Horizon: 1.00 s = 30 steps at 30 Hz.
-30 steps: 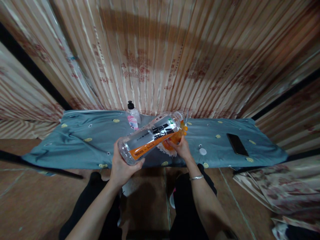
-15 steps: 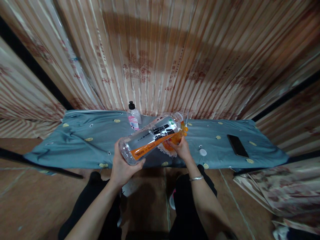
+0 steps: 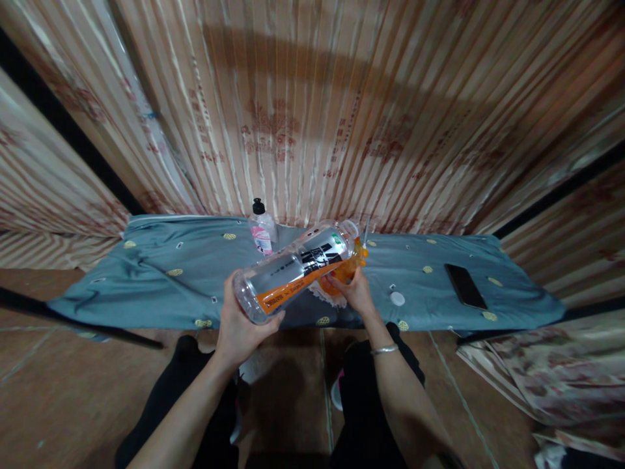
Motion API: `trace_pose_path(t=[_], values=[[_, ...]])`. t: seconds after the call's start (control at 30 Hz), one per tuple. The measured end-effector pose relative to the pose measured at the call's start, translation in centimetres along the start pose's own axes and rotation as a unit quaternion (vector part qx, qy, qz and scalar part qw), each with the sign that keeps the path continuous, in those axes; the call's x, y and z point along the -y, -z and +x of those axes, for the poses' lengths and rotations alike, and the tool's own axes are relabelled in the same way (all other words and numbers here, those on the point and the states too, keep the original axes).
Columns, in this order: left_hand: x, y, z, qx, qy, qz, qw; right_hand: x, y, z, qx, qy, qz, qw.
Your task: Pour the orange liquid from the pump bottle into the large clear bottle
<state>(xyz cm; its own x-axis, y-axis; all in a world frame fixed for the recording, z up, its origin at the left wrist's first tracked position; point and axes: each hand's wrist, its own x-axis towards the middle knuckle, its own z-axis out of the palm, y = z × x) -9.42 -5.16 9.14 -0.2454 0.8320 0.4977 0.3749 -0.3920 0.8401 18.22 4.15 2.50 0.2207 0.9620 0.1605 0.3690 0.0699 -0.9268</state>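
My left hand [image 3: 245, 322] is closed around the base of a large clear plastic bottle [image 3: 293, 270] with an orange, black and silver label. The bottle lies slanted, its neck pointing right and away from me, close above an orange see-through container [image 3: 344, 268]. My right hand [image 3: 358, 291] grips that container; the bottle and my fingers hide much of it, so its exact kind is unclear. A white lacy cloth [image 3: 331, 297] shows underneath. Right of my right hand, a round white cap [image 3: 397, 298] lies on the blue-grey cloth [image 3: 185, 293].
A clear pump-style bottle with a black top [image 3: 262, 228] stands behind the big bottle. A black phone [image 3: 465, 286] lies at the right. Pleated curtains [image 3: 312, 130] hang right behind the cloth-covered surface, and dark poles [image 3: 73, 124] slant at both sides.
Almost nothing differs. Both hands keep their hold on the bottle and the orange container; the whole view has shifted very slightly.
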Motion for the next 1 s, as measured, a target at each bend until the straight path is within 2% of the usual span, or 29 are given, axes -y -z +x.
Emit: trace_pose_path(t=[0.8, 1.0], values=[[-0.04, 0.04, -0.04, -0.001, -0.007, 0.009, 1.000, 0.29, 0.07, -0.05, 0.002, -0.015, 0.002, 1.000], [0.23, 0.03, -0.04, 0.000, -0.010, 0.012, 1.000, 0.01, 0.02, -0.01, 0.002, 0.003, -0.009, 1.000]])
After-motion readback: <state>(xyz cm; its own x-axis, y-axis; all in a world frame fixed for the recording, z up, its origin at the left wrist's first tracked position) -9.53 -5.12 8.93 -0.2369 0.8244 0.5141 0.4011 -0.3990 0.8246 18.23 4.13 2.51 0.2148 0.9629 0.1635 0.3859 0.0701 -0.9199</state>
